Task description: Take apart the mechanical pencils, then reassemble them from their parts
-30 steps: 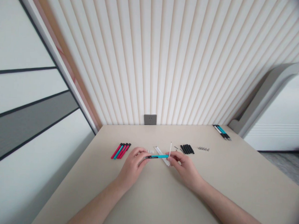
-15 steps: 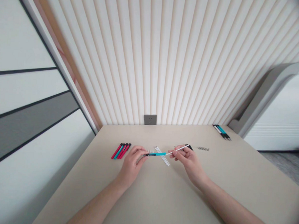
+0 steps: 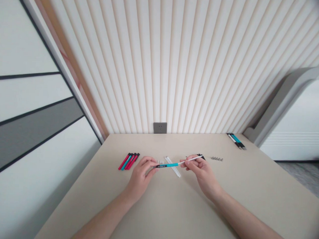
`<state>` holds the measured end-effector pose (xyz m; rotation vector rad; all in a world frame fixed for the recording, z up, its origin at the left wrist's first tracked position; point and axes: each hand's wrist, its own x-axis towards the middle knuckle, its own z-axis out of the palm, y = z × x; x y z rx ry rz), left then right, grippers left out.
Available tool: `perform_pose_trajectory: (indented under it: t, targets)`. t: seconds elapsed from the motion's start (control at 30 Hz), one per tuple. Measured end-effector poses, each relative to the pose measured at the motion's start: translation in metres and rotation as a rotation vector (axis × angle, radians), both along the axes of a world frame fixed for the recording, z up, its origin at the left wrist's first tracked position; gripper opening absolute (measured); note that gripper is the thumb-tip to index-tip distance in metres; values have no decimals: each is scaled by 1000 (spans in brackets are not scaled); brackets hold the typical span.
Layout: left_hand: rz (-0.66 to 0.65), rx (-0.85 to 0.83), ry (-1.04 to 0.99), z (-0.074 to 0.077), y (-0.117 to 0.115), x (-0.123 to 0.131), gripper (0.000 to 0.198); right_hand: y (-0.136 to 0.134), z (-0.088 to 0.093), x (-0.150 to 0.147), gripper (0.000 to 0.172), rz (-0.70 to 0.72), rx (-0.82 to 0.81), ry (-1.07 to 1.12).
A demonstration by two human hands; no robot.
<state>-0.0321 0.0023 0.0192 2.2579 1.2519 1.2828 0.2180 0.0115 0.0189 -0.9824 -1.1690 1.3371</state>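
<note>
My left hand (image 3: 144, 171) pinches a blue pen barrel (image 3: 171, 165) by its black end, holding it level above the table. Between the fingers of my right hand (image 3: 197, 166) is a thin white pen refill (image 3: 191, 159), tilted up to the right. The refill's left tip meets the open right end of the barrel; how far inside it reaches I cannot tell. Under the barrel lie several white refills (image 3: 173, 167) on the table, with small whitish pieces (image 3: 160, 161) beside my left fingertips. Small black parts (image 3: 201, 156) are partly hidden behind my right hand.
On the left of the table (image 3: 156, 210) lie several red and blue barrels (image 3: 129, 161) with black ends. A row of small springs (image 3: 216, 158) sits right of my right hand. Several pens (image 3: 236, 141) rest at the far right corner. A socket (image 3: 160, 128) is on the wall.
The refill has come into line with the barrel's right end, its tip now at the opening. Both hands have barely moved and keep their grips.
</note>
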Motion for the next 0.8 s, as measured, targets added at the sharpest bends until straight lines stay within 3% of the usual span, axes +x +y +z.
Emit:
perform_pose_trajectory:
  t: [0.2,0.3,0.43,0.63,0.8]
  targets:
    - [-25,-27,22,-3,1,-2,13,-6,-3,-8,32,129,-31,-81]
    - [3,-42,15,-2,2,-2,13,-6,-4,-8,39,159,-32,-160]
    - [60,-41,-7,0,3,-3,13,-2,-2,-3,53,112,-27,-143]
    - [93,-34,-26,0,3,-3,12,8,-7,7,39,48,17,-209]
    - [13,-42,33,-5,3,-4,14,5,-12,4,40,37,48,-259]
